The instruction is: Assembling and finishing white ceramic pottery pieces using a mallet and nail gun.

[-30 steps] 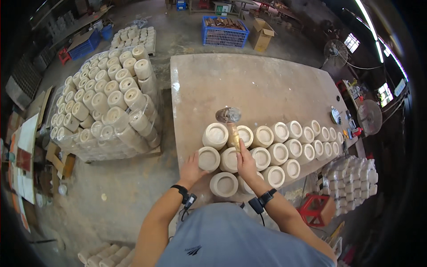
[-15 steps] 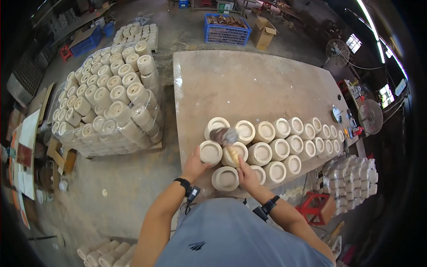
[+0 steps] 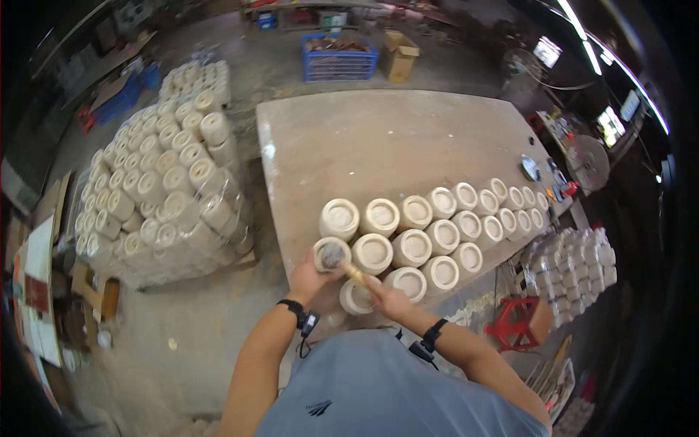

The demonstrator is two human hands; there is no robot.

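My left hand point(image 3: 309, 281) is wrapped round the side of a pale cylinder point(image 3: 346, 247) with a round recessed top, at the left end of the middle row. My right hand point(image 3: 392, 300) grips the light wooden handle of a mallet point(image 3: 354, 274). Its grey, rounded head lies over the recess of that cylinder; whether it touches is too blurred to tell. Just below the handle stands another pale cylinder point(image 3: 357, 298), partly covered by my right hand. Several more recessed cylinders point(image 3: 412, 247) stand close together in rows to the right.
The cylinders stand along the near edge of a large brown table point(image 3: 378, 135). A wrapped stack of similar cylinders point(image 3: 164, 189) is at the left, another wrapped stack point(image 3: 568, 273) at the right. A red stool point(image 3: 513, 320) stands beside the table. A blue crate point(image 3: 339, 62) and a cardboard box point(image 3: 400, 58) are beyond it.
The mallet's head has swung left and down, from above the rows onto the cylinder in my left hand. My right hand has turned with it. The whole view has shifted slightly.
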